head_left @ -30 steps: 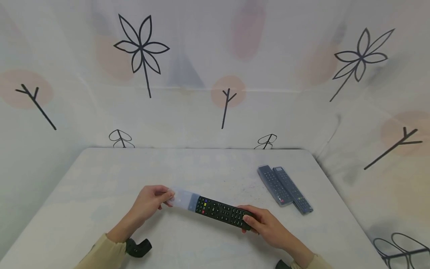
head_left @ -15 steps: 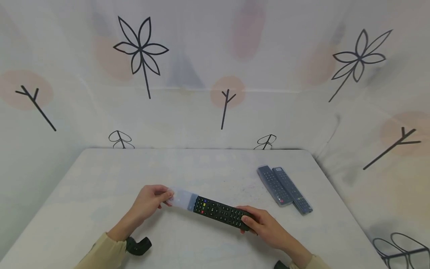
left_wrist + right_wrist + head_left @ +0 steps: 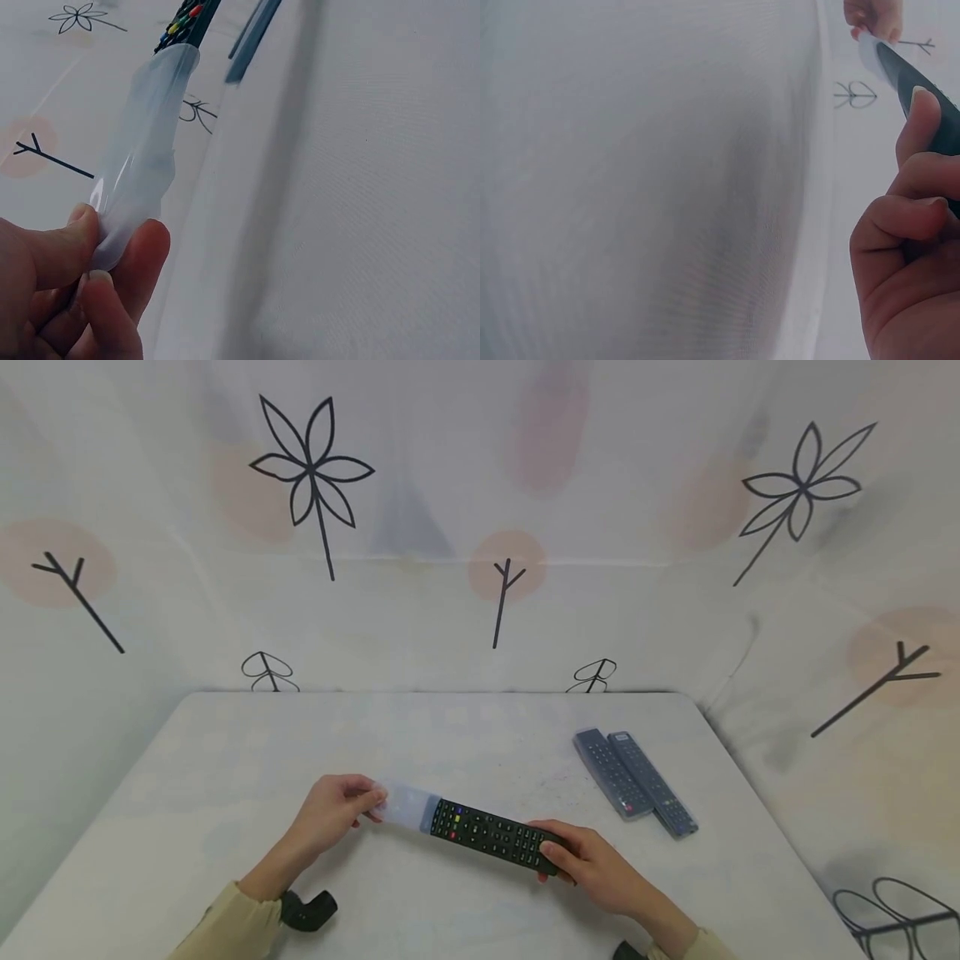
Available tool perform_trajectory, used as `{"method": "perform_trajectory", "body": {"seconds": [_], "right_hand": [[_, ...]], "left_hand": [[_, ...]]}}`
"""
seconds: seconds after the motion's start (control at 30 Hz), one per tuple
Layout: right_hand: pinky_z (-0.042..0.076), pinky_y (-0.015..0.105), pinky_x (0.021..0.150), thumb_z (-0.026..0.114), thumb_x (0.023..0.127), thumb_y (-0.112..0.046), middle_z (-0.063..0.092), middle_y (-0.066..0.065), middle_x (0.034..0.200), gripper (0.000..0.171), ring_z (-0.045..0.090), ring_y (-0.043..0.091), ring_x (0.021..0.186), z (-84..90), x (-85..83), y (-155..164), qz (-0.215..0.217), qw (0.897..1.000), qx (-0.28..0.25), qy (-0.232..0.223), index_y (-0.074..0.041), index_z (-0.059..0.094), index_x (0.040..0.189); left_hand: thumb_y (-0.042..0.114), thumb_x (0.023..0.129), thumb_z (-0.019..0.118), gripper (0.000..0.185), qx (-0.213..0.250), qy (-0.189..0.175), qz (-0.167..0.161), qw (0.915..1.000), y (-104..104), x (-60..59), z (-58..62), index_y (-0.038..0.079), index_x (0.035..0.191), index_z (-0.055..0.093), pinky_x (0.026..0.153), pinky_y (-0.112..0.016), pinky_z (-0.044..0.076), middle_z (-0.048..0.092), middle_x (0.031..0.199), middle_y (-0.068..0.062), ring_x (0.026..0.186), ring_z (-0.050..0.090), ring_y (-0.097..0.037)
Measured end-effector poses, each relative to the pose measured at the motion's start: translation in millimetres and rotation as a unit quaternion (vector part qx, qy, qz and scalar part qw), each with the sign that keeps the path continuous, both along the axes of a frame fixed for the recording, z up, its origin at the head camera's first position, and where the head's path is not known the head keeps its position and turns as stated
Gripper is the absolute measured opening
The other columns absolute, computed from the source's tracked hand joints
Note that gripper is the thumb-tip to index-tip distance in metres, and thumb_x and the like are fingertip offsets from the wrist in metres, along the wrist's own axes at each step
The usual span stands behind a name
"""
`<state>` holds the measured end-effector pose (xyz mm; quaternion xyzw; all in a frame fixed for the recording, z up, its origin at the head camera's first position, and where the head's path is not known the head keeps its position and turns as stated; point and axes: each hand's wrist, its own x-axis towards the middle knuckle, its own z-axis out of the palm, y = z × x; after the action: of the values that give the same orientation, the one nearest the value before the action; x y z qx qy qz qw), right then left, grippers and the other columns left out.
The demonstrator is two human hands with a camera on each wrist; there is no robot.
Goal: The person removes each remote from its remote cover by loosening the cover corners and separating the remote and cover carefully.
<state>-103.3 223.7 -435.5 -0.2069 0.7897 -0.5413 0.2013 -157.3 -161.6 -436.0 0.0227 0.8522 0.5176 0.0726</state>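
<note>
My right hand [image 3: 588, 860] grips the lower end of a black remote control [image 3: 491, 835], its thumb over the buttons in the head view. A clear plastic sleeve [image 3: 405, 805] covers the remote's far end, with most of its length reaching past the remote to the left. My left hand [image 3: 333, 814] pinches the sleeve's outer end between thumb and fingers. Seen from the left wrist, the sleeve [image 3: 142, 139] looks slack and wrinkled, and the remote's coloured buttons [image 3: 184, 20] stick out of its mouth. Both hands hold these above the table.
Two more remotes, a wider one [image 3: 615, 774] and a slimmer one [image 3: 654, 785], lie side by side at the right of the white table [image 3: 300, 735]. Both look covered in clear sleeves. A patterned cloth wall [image 3: 420, 627] rises behind the table's back edge.
The remote and the sleeve have shifted very slightly to the left together with the right hand. The left hand keeps its pinch, nearly still.
</note>
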Motion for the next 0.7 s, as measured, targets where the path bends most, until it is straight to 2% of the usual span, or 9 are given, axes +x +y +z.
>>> {"method": "perform_trajectory", "body": {"seconds": [0.17, 0.47, 0.7], "right_hand": [[0.046, 0.024, 0.056, 0.048, 0.106, -0.023, 0.069, 0.007, 0.088, 0.042, 0.051, 0.008, 0.065, 0.4, -0.4, 0.1, 0.001, 1.0, 0.001, -0.003, 0.0, 0.049, 0.142], [0.045, 0.022, 0.057, 0.049, 0.106, -0.022, 0.069, 0.015, 0.094, 0.044, 0.052, 0.012, 0.066, -1.5, 0.8, 0.2, 0.001, 1.0, -0.012, -0.021, 0.002, 0.048, 0.142], [0.045, 0.023, 0.056, 0.049, 0.106, -0.022, 0.069, 0.01, 0.091, 0.042, 0.051, 0.008, 0.065, -2.7, 1.2, -0.1, -0.001, 1.0, -0.014, -0.018, 0.0, 0.048, 0.143]], "left_hand": [[0.018, 0.092, 0.072, 0.012, -0.004, 0.005, -0.005, 1.0, 0.9, -1.6, -2.5, 0.007, 0.097, 0.074, 0.061, -0.034, 0.052, 0.071, 0.084, 0.0, 0.074, 0.066, -0.018], [0.018, 0.092, 0.073, 0.013, -0.007, 0.013, -0.005, 0.9999, 1.2, -2.2, -5.8, 0.007, 0.099, 0.074, 0.061, -0.033, 0.052, 0.071, 0.084, 0.0, 0.073, 0.067, -0.017], [0.018, 0.092, 0.072, 0.013, -0.001, 0.017, -0.006, 0.9998, -0.1, -3.5, -5.9, 0.007, 0.098, 0.074, 0.061, -0.032, 0.052, 0.071, 0.084, 0.0, 0.073, 0.067, -0.017]]}}
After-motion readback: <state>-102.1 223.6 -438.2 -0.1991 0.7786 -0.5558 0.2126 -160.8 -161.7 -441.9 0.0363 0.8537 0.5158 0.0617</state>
